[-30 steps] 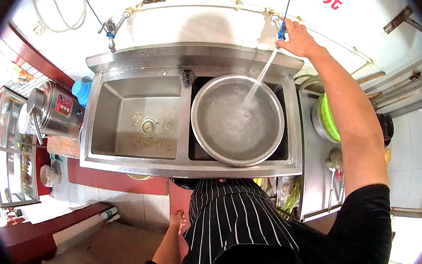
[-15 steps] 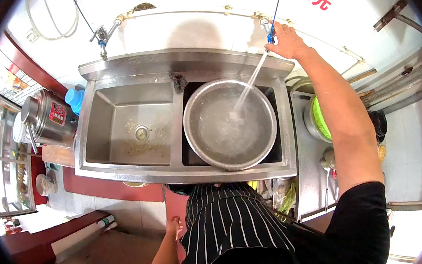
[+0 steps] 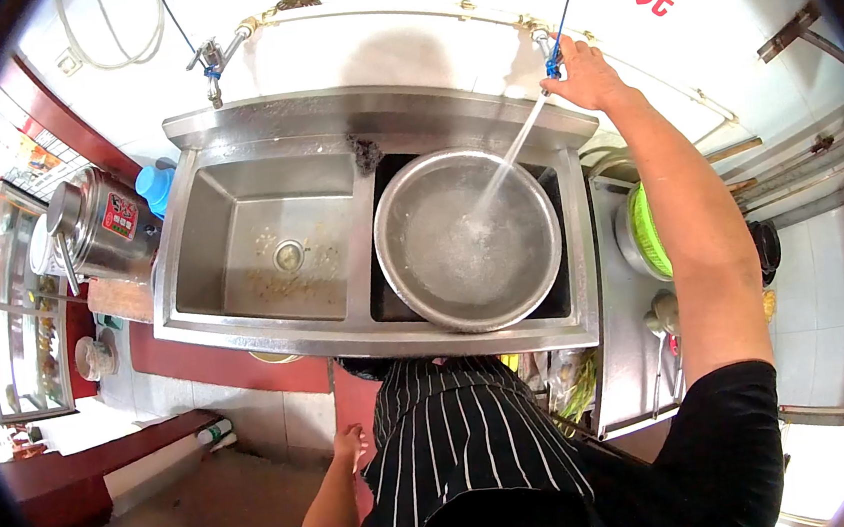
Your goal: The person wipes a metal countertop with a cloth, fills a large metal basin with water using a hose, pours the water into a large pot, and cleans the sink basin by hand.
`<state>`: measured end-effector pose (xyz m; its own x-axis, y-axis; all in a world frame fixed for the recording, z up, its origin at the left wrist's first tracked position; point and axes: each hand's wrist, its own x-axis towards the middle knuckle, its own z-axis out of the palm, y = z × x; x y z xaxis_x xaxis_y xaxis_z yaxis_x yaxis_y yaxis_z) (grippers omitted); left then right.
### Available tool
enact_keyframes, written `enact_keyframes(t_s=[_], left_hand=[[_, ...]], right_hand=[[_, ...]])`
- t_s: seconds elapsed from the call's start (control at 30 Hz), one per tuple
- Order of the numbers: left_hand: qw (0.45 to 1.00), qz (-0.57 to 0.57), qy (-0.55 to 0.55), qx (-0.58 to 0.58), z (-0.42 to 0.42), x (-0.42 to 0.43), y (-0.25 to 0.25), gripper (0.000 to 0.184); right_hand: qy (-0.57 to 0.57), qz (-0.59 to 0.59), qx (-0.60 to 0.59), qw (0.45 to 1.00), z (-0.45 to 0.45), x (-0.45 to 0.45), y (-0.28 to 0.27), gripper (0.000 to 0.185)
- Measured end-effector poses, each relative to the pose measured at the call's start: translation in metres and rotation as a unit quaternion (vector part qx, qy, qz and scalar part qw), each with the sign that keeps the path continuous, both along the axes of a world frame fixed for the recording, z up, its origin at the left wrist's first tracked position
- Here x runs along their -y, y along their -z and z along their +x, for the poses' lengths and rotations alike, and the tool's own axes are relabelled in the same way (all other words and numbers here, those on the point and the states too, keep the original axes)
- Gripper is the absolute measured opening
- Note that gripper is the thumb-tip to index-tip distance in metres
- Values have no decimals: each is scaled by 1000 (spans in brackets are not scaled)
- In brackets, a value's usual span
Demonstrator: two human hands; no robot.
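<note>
Up at the wall, my right hand (image 3: 581, 74) is closed around the right tap (image 3: 552, 63), which has a blue tie and cord on it. A stream of water (image 3: 515, 145) runs from this tap into a large round metal basin (image 3: 425, 298) with rippling water inside. The basin rests over the right compartment of a steel double sink (image 3: 247, 331). Low beside the striped apron (image 3: 466, 420) hangs my left hand (image 3: 352, 444), its fingers curled, touching no object that I can see; whether something small is inside is hidden.
The left sink compartment (image 3: 258, 228) holds small food scraps around its drain. Another tap (image 3: 212, 71) is above it. A steel pot (image 3: 103, 226) and blue container (image 3: 155, 186) stand left. Right are a green basket (image 3: 652, 233) and ladles (image 3: 658, 363).
The view shifts slightly between frames. Water keeps running into the basin, and my right hand stays on the tap. My left hand remains low at my side.
</note>
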<state>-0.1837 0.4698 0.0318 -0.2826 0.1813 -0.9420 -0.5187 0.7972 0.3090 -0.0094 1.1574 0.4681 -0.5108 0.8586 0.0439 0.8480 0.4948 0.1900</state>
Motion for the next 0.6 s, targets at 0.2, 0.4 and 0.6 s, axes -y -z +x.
enact_keyframes(t_s=[0.2,0.4,0.6], left_hand=[[1000,2,13,-1,1,-1,-2,27],[1000,15,0,6,0,1,1,26],[1000,17,-3,14,-1,1,1,25]], right_hand=[[19,-10,6,1000,-2,2,-1,89],[22,-11,0,1000,-2,0,1,90],[17,-5,0,1000,-2,2,-1,88]])
